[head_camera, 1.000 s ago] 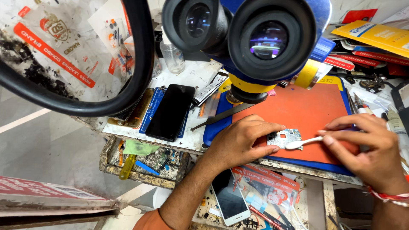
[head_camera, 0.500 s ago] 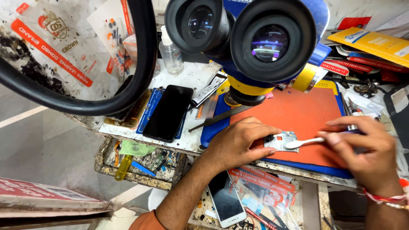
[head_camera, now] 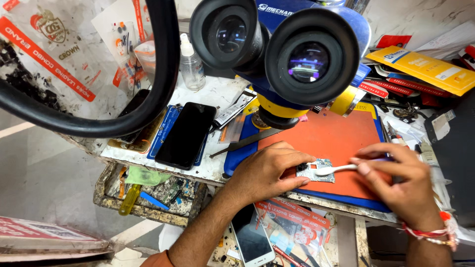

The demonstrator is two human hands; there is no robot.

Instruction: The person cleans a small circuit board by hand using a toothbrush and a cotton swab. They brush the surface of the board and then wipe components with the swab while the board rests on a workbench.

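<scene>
The left hand (head_camera: 267, 170) presses down on a small grey-green circuit board (head_camera: 316, 170), fingers closed on its near edge, pinning it to the orange rubber work mat (head_camera: 336, 138) on the cluttered white surface (head_camera: 213, 99). The right hand (head_camera: 401, 183) is pinched shut on a white plastic-handled brush (head_camera: 336, 169) whose tip rests on the board. It looks like a cleaning pass over the board; the next stroke would call for light, even pressure while the left hand keeps the board from sliding. Above them hangs one blue twin-eyepiece microscope (head_camera: 287, 54). I count two dark-screened phones: one (head_camera: 187, 134) flat on the surface, another (head_camera: 250, 237) lower down by the forearm, plus one clear squeeze bottle (head_camera: 190, 64)
</scene>
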